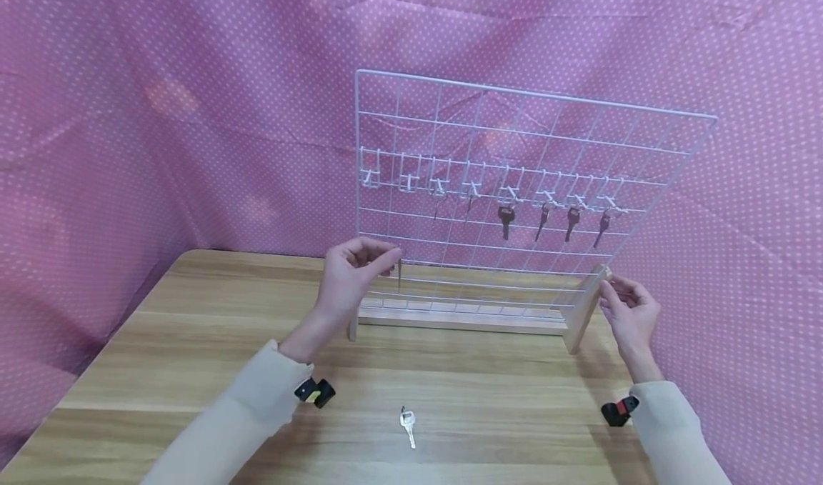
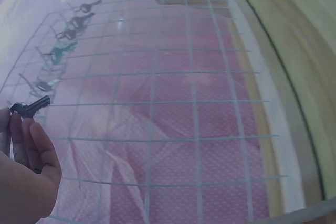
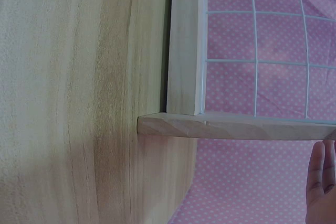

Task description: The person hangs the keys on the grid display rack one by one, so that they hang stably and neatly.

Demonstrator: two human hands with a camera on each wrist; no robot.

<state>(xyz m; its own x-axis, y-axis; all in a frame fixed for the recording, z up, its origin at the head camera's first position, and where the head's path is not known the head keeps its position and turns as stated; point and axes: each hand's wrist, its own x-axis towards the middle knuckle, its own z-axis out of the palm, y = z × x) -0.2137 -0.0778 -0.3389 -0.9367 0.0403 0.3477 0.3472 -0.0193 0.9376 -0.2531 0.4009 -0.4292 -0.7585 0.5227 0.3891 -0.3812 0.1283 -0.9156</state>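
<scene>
A small key [image 2: 31,107] is pinched between the thumb and fingers of my left hand [image 1: 353,267], its blade hanging down in the head view. That hand is in front of the lower left part of a white wire grid rack [image 1: 534,93]. My right hand [image 1: 633,313] is at the rack's right wooden foot [image 1: 581,310], fingertips right at its outer face near the upper end. Several hooks run across the grid. Dark keys [image 1: 506,217] hang from the hooks toward the right, and thinner ones from the middle hooks. The two leftmost hooks [image 1: 369,178] carry nothing.
Another key [image 1: 408,428] lies on the wooden table [image 1: 514,406] near the front, between my forearms. Pink dotted cloth [image 1: 225,113] hangs behind and at both sides. A wooden base bar [image 1: 463,321] runs along the grid's bottom.
</scene>
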